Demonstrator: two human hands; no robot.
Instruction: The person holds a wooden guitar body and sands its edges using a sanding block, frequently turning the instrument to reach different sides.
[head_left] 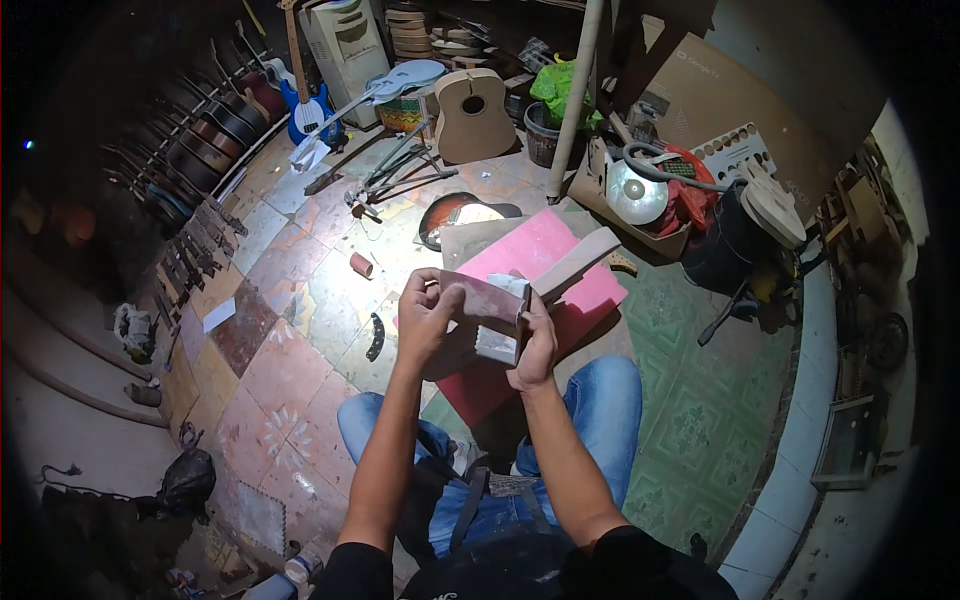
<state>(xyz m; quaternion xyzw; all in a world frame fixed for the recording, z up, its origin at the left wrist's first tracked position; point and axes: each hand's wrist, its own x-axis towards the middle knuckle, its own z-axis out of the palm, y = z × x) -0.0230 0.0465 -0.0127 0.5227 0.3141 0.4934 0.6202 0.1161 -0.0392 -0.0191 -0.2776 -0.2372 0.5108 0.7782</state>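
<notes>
Left fingers (452, 298) and right fingers (539, 322) pinch the brown sheet (487, 298), likely light and bendy, best gripped at its ends.

The bent sheet (475, 295) is a dull maroon-brown with paler, dusty patches; the block (497, 345) is greyish white. The board (530, 248) is bright pink at its far end, deepening to crimson near. The long wooden piece (578, 263) is pale beige.

Floor tiles (690, 350) on the right are green with ornate tracery; tiles (275, 385) on the left mix dusty pink, cream and brown, some with white floral motifs.

Far off, one guitar (309, 112) is vivid blue with white, another body (462, 140) plain tan around a dark round hole. The bag (562, 88) is lime green, the jeans (607, 405) faded blue, the sleeves (640, 562) black.
</notes>
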